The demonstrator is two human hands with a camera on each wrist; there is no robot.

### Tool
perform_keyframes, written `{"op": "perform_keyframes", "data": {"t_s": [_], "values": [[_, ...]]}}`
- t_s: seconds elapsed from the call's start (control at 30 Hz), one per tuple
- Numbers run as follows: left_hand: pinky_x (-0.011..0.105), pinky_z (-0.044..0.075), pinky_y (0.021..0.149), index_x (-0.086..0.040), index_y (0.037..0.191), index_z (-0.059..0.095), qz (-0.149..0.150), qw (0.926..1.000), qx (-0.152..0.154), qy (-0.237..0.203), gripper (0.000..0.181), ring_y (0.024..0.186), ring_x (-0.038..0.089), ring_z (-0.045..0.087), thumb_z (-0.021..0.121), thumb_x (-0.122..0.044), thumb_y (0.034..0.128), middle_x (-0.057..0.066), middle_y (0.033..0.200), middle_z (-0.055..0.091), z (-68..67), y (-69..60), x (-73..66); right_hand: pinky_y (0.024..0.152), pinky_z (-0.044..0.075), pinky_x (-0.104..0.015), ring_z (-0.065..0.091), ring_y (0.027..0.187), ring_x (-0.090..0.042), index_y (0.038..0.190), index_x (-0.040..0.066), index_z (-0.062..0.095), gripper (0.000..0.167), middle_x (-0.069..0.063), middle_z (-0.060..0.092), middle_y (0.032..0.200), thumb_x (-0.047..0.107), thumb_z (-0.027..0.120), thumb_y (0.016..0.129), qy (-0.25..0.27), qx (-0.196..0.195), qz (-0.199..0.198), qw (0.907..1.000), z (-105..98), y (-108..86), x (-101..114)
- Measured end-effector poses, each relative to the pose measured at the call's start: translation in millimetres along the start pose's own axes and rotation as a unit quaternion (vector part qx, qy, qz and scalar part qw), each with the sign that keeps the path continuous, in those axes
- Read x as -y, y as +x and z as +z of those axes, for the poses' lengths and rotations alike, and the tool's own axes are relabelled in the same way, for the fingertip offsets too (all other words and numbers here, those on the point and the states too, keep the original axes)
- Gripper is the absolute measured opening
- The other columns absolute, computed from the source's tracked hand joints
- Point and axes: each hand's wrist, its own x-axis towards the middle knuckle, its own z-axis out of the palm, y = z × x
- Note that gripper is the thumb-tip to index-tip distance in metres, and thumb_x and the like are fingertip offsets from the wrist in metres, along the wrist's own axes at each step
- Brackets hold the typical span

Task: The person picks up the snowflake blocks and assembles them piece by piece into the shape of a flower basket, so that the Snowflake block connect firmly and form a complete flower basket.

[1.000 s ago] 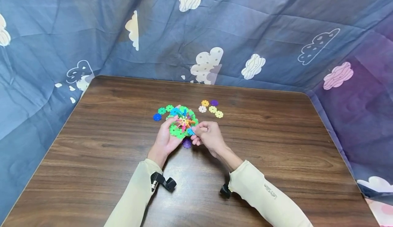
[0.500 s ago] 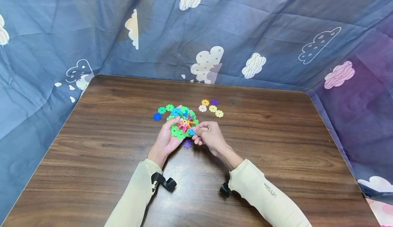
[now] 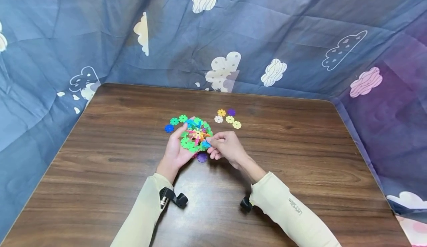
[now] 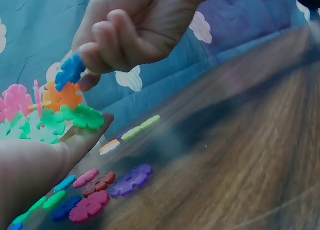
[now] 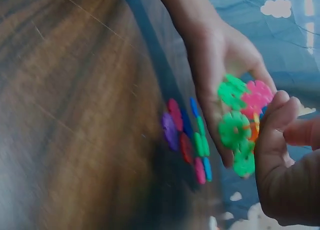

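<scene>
My left hand (image 3: 176,150) carries a round assembly of interlocking flower-shaped discs (image 3: 186,142) above the table, resting on its palm and fingers. Green discs form its outer ring, with pink, orange and yellow ones standing in the middle. My right hand (image 3: 230,150) pinches a blue disc (image 4: 70,72) at the ring's right near edge. From the left wrist view, this blue disc is beside an orange disc (image 4: 62,95) and above a green one (image 4: 85,117). Whether the blue disc is joined to the assembly, I cannot tell.
Behind and right of the hands lie orange, purple, white and yellow discs (image 3: 237,125). A blue disc (image 3: 169,128) and two green ones (image 3: 174,121) lie at the left. Purple, red and pink discs (image 4: 89,206) lie on the table (image 3: 300,147) below the assembly.
The left hand and the assembly have shifted slightly left, and the left thumb sits farther back from the middle. The right hand still pinches the blue disc.
</scene>
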Motion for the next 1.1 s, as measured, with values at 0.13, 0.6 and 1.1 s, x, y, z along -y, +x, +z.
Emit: {"op": "perform_keyframes", "data": {"t_s": [0.13,0.6,1.1], "values": [[0.059,0.018,0.122,-0.026,0.157,0.02,-0.017,0.9997,0.008,-0.015,0.051,0.148,0.03,0.029,0.031,-0.033,0.1077,0.012,0.165,0.019,-2.5,-1.2,-3.3,0.046,0.05,-0.021,0.057,0.047,-0.009,0.096,-0.005,0.065,0.023,-0.006,0.065,0.064,0.017,0.062,0.099,-0.038,-0.034,-0.017,0.9985,-19,2.2,10],[0.065,0.017,0.119,-0.016,0.159,0.016,-0.063,0.9978,0.015,0.018,0.055,0.151,0.038,0.022,0.032,-0.023,0.1068,0.015,0.164,0.02,-3.3,-6.3,-0.4,0.089,0.048,-0.056,0.056,0.105,-0.044,0.116,0.007,0.057,0.038,-0.018,0.052,0.121,0.039,0.064,0.096,-0.46,-0.18,0.015,0.8692,-91,69.3,-21],[0.056,0.023,0.121,-0.008,0.156,0.024,-0.082,0.9952,-0.024,0.048,0.054,0.144,0.032,0.039,0.039,-0.025,0.1067,0.011,0.149,0.043,-4.1,-5.5,0.4,0.079,0.049,-0.049,0.061,0.097,-0.039,0.097,0.01,0.057,0.027,-0.015,0.065,0.105,0.027,0.075,0.087,-0.434,-0.201,0.002,0.878,-84,73.5,-18]]}}
